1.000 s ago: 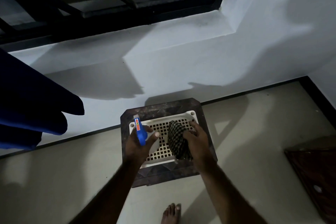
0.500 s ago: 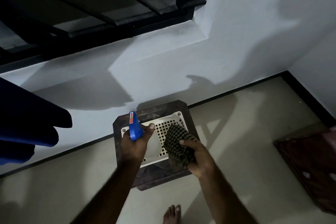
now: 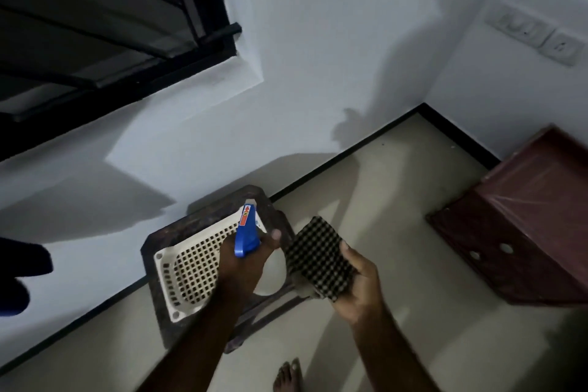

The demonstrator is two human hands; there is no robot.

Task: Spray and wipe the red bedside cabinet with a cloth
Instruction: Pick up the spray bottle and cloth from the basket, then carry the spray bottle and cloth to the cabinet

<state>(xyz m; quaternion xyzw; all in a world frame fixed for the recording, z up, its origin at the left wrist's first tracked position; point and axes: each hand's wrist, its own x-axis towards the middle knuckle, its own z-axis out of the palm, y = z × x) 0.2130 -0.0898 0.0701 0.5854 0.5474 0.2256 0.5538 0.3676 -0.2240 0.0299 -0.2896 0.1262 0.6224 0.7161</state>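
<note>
My left hand grips a spray bottle with a blue nozzle head, held above a white perforated tray. My right hand holds a folded black-and-white checked cloth just right of the bottle, over the floor. The red bedside cabinet stands at the right against the wall, its top covered in shiny film and two holes in its front. Both hands are well left of it.
The white perforated tray lies on a dark low stool by the wall. A black-barred window is at upper left, a switch plate at upper right, a bare foot below, dark blue fabric at far left.
The view has swung right, bringing the red cabinet further into sight. My right hand lifted the cloth off the tray and moved it right; my left hand kept the bottle raised.
</note>
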